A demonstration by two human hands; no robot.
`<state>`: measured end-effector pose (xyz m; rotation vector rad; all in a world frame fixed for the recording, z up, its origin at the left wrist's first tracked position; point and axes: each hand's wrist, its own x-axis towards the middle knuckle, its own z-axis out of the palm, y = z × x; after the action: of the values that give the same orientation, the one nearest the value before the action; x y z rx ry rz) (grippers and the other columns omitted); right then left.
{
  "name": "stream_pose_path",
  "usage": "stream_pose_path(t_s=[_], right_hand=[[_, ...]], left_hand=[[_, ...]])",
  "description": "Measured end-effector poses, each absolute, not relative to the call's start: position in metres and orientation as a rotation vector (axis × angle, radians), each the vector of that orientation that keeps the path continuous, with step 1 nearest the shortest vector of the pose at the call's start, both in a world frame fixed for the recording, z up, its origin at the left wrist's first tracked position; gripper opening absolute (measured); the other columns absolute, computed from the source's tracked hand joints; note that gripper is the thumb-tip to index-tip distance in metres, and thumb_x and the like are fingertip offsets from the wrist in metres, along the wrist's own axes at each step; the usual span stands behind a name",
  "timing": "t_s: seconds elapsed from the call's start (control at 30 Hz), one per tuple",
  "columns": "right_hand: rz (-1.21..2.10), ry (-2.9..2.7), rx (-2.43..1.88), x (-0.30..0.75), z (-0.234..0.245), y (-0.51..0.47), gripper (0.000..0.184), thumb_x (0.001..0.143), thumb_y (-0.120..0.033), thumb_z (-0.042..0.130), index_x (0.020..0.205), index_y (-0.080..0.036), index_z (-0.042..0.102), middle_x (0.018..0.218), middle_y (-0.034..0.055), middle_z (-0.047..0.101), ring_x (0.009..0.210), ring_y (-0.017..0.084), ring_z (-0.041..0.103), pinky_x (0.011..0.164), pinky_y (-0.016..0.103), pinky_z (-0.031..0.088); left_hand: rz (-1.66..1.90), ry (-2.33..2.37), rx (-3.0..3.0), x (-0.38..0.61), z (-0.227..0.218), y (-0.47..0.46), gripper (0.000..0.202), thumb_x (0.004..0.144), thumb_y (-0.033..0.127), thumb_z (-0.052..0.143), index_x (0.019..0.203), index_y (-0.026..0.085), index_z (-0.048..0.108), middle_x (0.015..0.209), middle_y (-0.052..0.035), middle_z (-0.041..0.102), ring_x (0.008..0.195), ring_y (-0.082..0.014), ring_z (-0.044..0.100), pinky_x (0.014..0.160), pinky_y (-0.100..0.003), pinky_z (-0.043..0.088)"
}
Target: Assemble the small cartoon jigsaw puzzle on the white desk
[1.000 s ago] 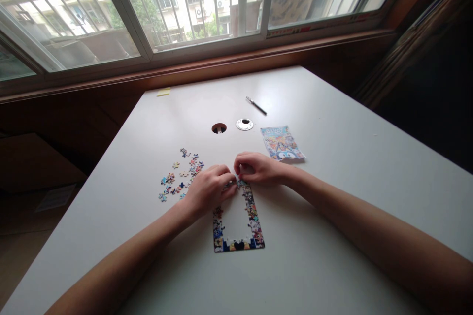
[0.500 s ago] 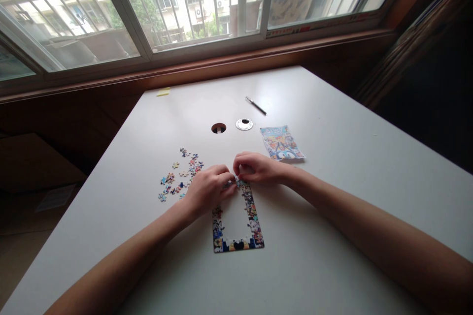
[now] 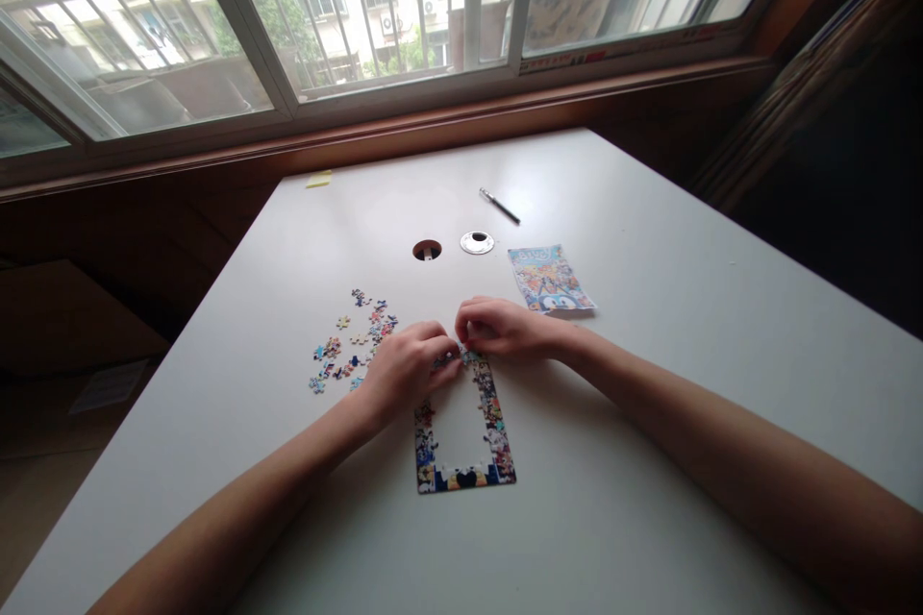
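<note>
A jigsaw puzzle border [image 3: 503, 447] lies on the white table, its pieces joined along both long sides and the near edge around a bare middle. My left hand [image 3: 414, 362] rests over its far left corner, fingers bent and pressed to the puzzle's far edge. My right hand [image 3: 497, 325] is curled at the far right corner, its fingertips pinched at a light blue puzzle piece [image 3: 470, 357]. The fingertips of both hands nearly meet there. My left hand hides part of the left side. Loose puzzle pieces [image 3: 359, 339] lie scattered left of my left hand.
A printed picture sheet [image 3: 552, 279] lies beyond my right wrist. Farther back are a pen [image 3: 500, 206], a round metal cover [image 3: 477, 242] and a cable hole [image 3: 427, 251] in the table [image 3: 620, 240]. Yellow tape [image 3: 318, 180] sticks at the far left corner, below the window.
</note>
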<state>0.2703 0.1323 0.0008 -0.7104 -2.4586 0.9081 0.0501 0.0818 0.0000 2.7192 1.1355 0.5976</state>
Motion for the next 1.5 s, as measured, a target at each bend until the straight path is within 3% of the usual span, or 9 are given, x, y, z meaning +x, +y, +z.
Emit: stream_pose_path(t_s=[0.77, 0.9, 1.03, 1.3, 1.5], right_hand=[[0.951, -2.462, -0.731, 0.273, 0.005, 0.131, 0.021, 0.075, -0.008, 0.061, 0.093, -0.017, 0.062, 0.082, 0.0006, 0.056, 0.077, 0.014, 0.05, 0.071, 0.027, 0.042], [1.19, -2.371, -0.79, 0.274, 0.008, 0.132, 0.016, 0.086, -0.019, 0.058, 0.101, -0.016, 0.062, 0.085, 0.0014, 0.059, 0.074, 0.012, 0.05, 0.066, 0.025, 0.041], [1.223, -2.345, -0.761, 0.274, 0.006, 0.133, 0.022, 0.09, -0.036, 0.061, 0.094, -0.015, 0.066, 0.087, 0.003, 0.06, 0.076, 0.013, 0.052, 0.068, 0.026, 0.042], [1.296, -2.253, -0.8, 0.274, 0.002, 0.134, 0.028, 0.091, -0.043, 0.061, 0.09, -0.015, 0.066, 0.071, -0.0021, 0.052, 0.064, 0.01, 0.042, 0.058, 0.024, 0.034], [1.327, -2.279, -0.729, 0.276, 0.004, 0.133, 0.026, 0.09, -0.041, 0.062, 0.091, -0.016, 0.069, 0.085, 0.0021, 0.06, 0.071, 0.011, 0.049, 0.063, 0.025, 0.038]], left_hand=[[0.764, 1.027, 2.547, 0.045, 0.005, 0.088, 0.009, 0.087, 0.018, 0.066, 0.094, 0.02, 0.071, 0.094, -0.0047, 0.068, 0.084, -0.0168, 0.064, 0.076, -0.031, 0.053], [0.804, 0.988, 2.503, 0.044, 0.006, 0.089, 0.01, 0.087, 0.018, 0.065, 0.095, 0.019, 0.071, 0.093, -0.0045, 0.069, 0.078, -0.014, 0.064, 0.07, -0.027, 0.054], [0.904, 0.942, 2.498, 0.048, 0.006, 0.087, 0.012, 0.088, 0.017, 0.063, 0.096, 0.019, 0.071, 0.092, -0.0052, 0.07, 0.082, -0.0149, 0.066, 0.071, -0.027, 0.055], [0.918, 0.952, 2.185, 0.054, 0.007, 0.079, 0.021, 0.084, 0.016, 0.069, 0.104, 0.019, 0.062, 0.086, -0.001, 0.072, 0.075, -0.0123, 0.069, 0.07, -0.025, 0.057], [1.069, 1.038, 2.131, 0.056, 0.008, 0.079, 0.007, 0.09, 0.017, 0.062, 0.094, 0.017, 0.068, 0.086, -0.0034, 0.072, 0.078, -0.0135, 0.068, 0.073, -0.028, 0.058]])
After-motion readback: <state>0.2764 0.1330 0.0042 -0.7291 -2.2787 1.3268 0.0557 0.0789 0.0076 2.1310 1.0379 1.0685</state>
